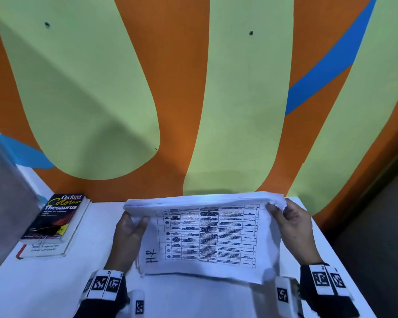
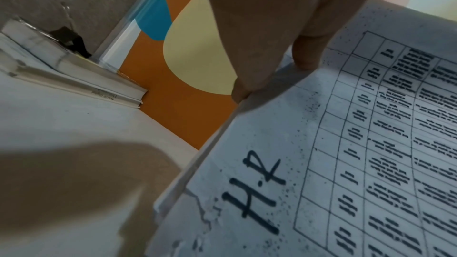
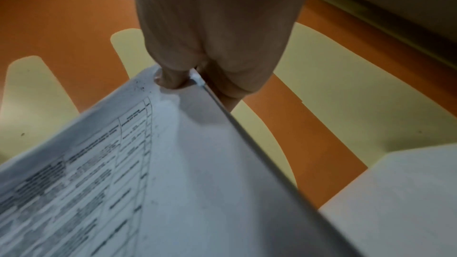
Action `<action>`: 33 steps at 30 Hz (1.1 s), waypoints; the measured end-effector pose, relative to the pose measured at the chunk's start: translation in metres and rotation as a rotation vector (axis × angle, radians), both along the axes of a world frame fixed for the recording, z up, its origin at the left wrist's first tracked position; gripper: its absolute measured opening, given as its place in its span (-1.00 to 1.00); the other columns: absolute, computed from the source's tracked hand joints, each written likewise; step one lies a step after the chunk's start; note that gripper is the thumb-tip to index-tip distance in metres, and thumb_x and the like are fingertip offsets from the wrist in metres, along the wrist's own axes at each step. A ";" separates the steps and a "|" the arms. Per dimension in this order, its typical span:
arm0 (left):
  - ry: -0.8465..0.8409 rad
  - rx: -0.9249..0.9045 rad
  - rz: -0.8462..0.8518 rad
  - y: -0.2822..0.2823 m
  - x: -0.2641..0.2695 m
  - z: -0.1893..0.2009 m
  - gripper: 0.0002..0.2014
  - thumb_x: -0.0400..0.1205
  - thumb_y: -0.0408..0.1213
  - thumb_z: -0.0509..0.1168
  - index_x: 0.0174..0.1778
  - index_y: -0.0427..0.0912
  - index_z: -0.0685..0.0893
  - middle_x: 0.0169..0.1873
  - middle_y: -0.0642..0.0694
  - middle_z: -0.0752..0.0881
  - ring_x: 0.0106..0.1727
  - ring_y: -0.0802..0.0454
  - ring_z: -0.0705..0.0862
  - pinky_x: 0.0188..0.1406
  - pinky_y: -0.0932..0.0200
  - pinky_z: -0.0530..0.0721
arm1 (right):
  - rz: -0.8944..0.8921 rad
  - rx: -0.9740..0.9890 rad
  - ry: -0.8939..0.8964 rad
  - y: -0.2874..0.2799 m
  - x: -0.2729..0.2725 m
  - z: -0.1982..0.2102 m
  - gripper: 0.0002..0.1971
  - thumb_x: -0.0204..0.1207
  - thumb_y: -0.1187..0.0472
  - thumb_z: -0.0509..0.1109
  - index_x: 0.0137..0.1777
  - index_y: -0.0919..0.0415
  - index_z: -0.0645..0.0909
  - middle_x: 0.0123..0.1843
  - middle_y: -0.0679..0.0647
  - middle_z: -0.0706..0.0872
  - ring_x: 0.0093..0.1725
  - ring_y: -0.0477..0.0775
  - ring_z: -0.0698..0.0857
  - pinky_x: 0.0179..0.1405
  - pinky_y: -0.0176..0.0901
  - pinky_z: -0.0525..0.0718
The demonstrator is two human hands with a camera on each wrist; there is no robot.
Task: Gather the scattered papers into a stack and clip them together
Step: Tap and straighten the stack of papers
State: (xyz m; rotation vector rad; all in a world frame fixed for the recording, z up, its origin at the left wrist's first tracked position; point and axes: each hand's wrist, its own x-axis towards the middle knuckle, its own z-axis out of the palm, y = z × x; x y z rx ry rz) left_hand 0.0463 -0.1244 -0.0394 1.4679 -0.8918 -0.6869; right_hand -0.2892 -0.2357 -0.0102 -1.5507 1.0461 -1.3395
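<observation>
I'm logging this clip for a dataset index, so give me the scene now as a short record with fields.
stack: papers gathered, printed table on top, "H.R" handwritten
left grip: left hand holds the stack's left edge
right grip: right hand pinches the far right corner
stack pose: far edge raised off the white table
clip: black binder clip lies on the books, unused
stage: gathered, not clipped

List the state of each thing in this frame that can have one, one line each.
Paper stack: gathered, tilted up on its near edge, unclipped.
Left hand: grips the stack's left edge.
Right hand: pinches the stack's far right corner.
Binder clip: lying on the thesaurus, unused.
Thesaurus: closed, on top of another closed book.
</observation>
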 end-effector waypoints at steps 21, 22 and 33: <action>-0.079 -0.058 0.030 0.002 -0.011 0.000 -0.45 0.50 0.09 0.30 0.40 -0.01 0.50 0.27 -0.05 0.70 0.31 -0.05 0.65 0.34 -0.32 0.58 | -0.081 0.099 -0.026 0.009 0.023 -0.017 -0.81 0.47 0.47 0.46 0.04 0.27 0.71 -0.10 -0.02 0.86 -0.07 -0.01 0.80 0.20 0.23 0.69; -0.085 -0.085 0.052 0.002 -0.011 0.003 -0.47 0.51 0.03 0.31 0.39 -0.04 0.50 0.26 -0.07 0.70 0.30 -0.04 0.66 0.35 -0.30 0.58 | -0.101 0.077 -0.051 0.009 0.024 -0.013 -0.79 0.46 0.48 0.47 0.03 0.22 0.71 -0.10 -0.04 0.86 -0.07 -0.02 0.80 0.17 0.14 0.72; -0.035 -0.134 0.060 0.000 0.000 0.000 -0.56 0.54 -0.18 0.39 0.37 -0.01 0.55 0.27 -0.06 0.71 0.35 -0.08 0.63 0.41 -0.31 0.52 | -0.062 0.057 -0.034 0.011 0.022 -0.039 -0.76 0.56 0.44 0.38 0.20 0.32 0.62 0.12 0.14 0.80 0.21 0.13 0.75 0.21 -0.14 0.69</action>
